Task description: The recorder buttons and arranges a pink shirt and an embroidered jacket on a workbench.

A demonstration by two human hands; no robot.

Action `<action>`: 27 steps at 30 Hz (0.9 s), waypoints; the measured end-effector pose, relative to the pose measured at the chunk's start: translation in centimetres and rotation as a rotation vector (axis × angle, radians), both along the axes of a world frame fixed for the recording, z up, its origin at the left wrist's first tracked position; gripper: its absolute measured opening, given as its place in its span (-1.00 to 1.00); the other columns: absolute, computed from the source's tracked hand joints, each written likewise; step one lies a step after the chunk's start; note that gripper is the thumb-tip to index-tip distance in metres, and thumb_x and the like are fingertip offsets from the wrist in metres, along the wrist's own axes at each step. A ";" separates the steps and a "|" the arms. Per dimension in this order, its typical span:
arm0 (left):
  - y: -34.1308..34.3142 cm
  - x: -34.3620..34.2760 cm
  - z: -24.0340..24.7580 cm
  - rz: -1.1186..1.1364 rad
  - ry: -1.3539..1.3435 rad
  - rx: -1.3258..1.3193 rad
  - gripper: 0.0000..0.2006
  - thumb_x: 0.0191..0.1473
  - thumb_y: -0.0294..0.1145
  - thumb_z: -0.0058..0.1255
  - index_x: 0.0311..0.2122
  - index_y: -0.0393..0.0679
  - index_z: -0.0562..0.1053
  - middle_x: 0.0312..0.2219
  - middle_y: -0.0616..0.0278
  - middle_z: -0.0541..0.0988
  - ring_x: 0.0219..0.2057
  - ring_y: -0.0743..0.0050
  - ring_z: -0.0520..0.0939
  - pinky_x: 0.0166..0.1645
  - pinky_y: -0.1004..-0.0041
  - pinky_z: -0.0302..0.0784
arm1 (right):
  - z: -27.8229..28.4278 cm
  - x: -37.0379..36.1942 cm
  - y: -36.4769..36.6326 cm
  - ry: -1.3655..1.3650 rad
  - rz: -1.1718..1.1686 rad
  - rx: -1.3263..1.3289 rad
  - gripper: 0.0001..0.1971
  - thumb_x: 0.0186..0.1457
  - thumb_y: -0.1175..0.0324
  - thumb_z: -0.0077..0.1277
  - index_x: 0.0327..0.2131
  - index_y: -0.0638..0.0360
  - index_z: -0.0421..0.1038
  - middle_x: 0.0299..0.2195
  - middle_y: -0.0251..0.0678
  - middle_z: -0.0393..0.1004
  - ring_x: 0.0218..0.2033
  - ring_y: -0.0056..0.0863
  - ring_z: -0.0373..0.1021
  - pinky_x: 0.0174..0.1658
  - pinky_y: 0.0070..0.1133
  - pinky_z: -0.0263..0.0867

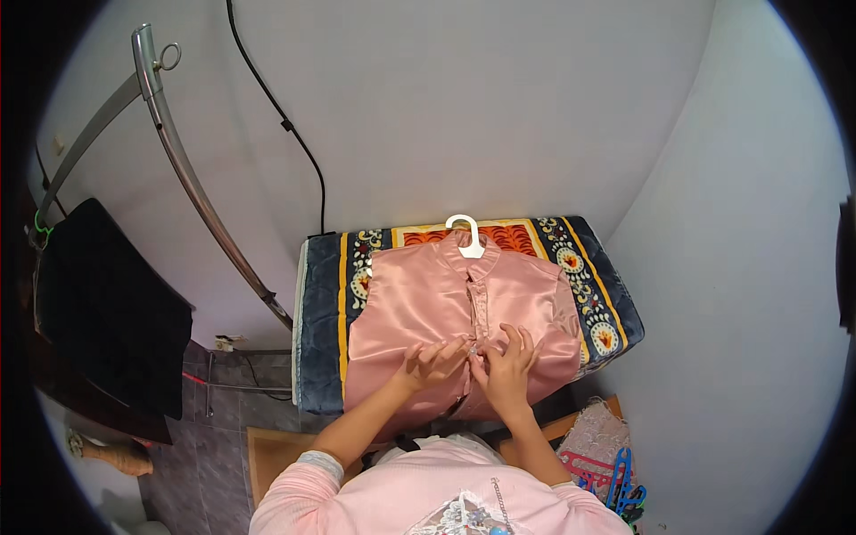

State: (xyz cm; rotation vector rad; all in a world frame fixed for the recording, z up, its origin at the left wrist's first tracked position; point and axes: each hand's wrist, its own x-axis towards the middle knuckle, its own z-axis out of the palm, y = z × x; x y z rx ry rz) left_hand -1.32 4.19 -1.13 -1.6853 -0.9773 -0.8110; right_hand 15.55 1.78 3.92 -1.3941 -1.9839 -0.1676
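A: Where is the pink garment?

B: The pink garment (401, 285) lies front up on the bench (319, 357). It is satiny and sleeveless, with a standing collar and a front opening down the middle. A white hanger (471, 252) sits in the neck, its hook pointing away from the person.

A: And the hands?

B: Both are at the front opening, below its middle. The right hand (506, 367) has thumb and forefinger nearly together on the edge, at a small shiny spot, the other fingers raised and loosely bent. The left hand (434, 364) is half open, fingertips at the same edge; its thumb is hidden, so I can't tell whether it grips.

A: What about the bench itself?

B: Dark padded cover, yellow stripes, flower-like patterns, set near the pale wall (464, 107).

A: Any container nearby?

B: I can't tell. At the lower right, a pink hanger (584, 468) and a blue hanger (620, 473) lie against lacy fabric (592, 428); what supports them is hidden.

A: And leftward?

B: A curved metal tube (192, 183) rises beside a black cloth (116, 303), well apart from the garment.
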 end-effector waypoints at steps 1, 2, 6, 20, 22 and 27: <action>0.1 0.2 0.3 -0.002 -0.016 0.004 -0.74 -0.02 -0.05 0.02 -0.15 0.42 0.48 -0.14 0.73 0.44 -0.08 0.56 0.25 0.17 0.26 -0.05 | -0.2 0.0 0.1 -0.009 -0.002 -0.004 -0.83 -0.17 0.25 0.15 -0.50 0.10 0.47 0.03 -0.17 0.16 0.15 -0.07 -0.07 0.16 0.08 -0.27; 0.2 0.2 0.4 -0.005 -0.003 -0.001 -0.75 -0.02 -0.06 0.01 -0.16 0.41 0.47 -0.14 0.72 0.44 -0.07 0.56 0.25 0.17 0.25 -0.06 | -0.5 0.0 0.3 -0.020 -0.005 0.023 -0.82 -0.18 0.25 0.15 -0.51 0.11 0.47 0.03 -0.17 0.17 0.14 -0.07 -0.06 0.16 0.09 -0.30; 0.3 0.5 0.2 -0.071 -0.108 -0.048 -0.71 -0.04 -0.06 -0.05 -0.15 0.32 0.48 -0.14 0.73 0.43 -0.08 0.66 0.26 0.17 0.33 -0.07 | 0.6 -0.1 0.4 -0.026 -0.007 0.012 -0.81 -0.18 0.20 0.17 -0.49 0.06 0.51 0.03 -0.15 0.17 0.15 -0.05 -0.05 0.16 0.10 -0.33; -0.8 0.3 0.4 -0.049 -0.076 -0.118 -0.77 -0.16 -0.09 0.07 -0.29 0.31 0.51 -0.18 0.67 0.39 -0.06 0.56 0.23 0.16 0.30 -0.06 | 0.3 0.8 2.6 -0.088 0.210 0.055 -0.82 -0.20 0.24 0.16 -0.46 0.05 0.49 -0.04 -0.17 0.21 0.10 -0.08 0.01 0.16 0.12 -0.27; -0.6 0.8 0.3 -0.083 -0.088 -0.094 -0.76 -0.09 -0.10 -0.01 -0.25 0.26 0.51 -0.17 0.68 0.42 -0.08 0.64 0.25 0.13 0.34 -0.07 | 0.0 1.1 2.7 -0.133 0.190 0.118 -0.84 -0.20 0.25 0.16 -0.52 0.08 0.46 -0.04 -0.19 0.23 0.11 -0.10 0.01 0.16 0.13 -0.27; -1.4 0.7 0.1 -0.024 -0.106 -0.150 -0.76 -0.10 -0.11 -0.01 -0.26 0.27 0.51 -0.19 0.67 0.42 -0.11 0.61 0.27 0.13 0.31 -0.03 | 1.4 1.7 3.6 -0.208 0.360 -0.006 -0.82 -0.26 0.26 0.19 -0.52 0.07 0.47 0.03 -0.20 0.19 0.15 -0.10 -0.03 0.17 0.14 -0.30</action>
